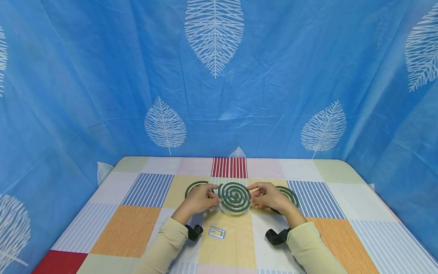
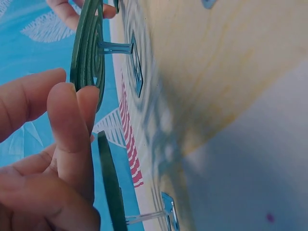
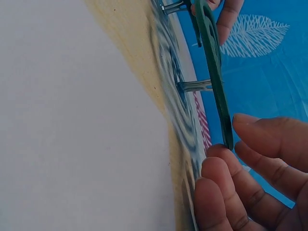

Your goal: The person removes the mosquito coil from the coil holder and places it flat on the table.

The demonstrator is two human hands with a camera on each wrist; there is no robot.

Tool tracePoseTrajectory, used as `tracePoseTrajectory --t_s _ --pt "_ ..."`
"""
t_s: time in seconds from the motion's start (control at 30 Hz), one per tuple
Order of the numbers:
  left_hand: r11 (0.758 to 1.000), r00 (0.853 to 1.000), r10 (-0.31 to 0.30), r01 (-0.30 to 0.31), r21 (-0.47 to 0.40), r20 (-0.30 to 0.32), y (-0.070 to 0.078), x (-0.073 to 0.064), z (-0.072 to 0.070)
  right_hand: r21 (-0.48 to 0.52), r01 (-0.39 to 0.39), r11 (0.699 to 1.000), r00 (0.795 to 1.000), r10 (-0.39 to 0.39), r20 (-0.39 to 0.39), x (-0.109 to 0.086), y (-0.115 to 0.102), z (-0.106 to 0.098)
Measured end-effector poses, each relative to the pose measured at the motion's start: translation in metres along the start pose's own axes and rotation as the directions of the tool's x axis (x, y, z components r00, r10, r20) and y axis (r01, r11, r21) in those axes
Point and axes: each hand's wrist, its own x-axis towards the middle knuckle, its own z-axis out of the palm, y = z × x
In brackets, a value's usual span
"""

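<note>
A green mosquito coil (image 1: 235,196) lies level above the table in the head view, resting on a small metal stand (image 2: 118,47) that shows beneath it in the left wrist view. My left hand (image 1: 202,198) holds its left edge with curled fingertips. At the opposite edge, my right hand (image 1: 268,196) holds the rim between thumb and fingers. Another coil (image 1: 191,185) is partly hidden behind the left hand; in the left wrist view it sits on its own stand (image 2: 168,211). A third coil (image 1: 292,194) shows past the right hand.
A flat metal coil stand (image 1: 217,233) lies on the table between my forearms. A patchwork-patterned cloth (image 1: 130,232) covers the table. Blue curtains (image 1: 267,76) with white leaf prints hang behind and at both sides.
</note>
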Motion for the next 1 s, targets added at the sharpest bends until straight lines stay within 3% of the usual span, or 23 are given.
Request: tracePoseTrajectory --t_s 0.53,0.73,1.0 --pt "1.000 1.000 -0.007 0.008 -0.030 0.008 0.003 0.001 -0.002 0.031 -0.003 1.000 1.000 0.003 0.008 0.000 -0.005 -0.006" --pt "0.999 1.000 -0.017 0.017 -0.046 0.002 0.007 0.001 -0.006 0.063 0.022 0.998 0.999 -0.024 0.023 0.001 -0.006 -0.009" --pt "0.991 1.000 -0.021 0.022 -0.134 0.007 0.008 0.001 -0.011 0.124 0.083 0.989 0.995 -0.090 0.050 0.002 -0.004 -0.014"
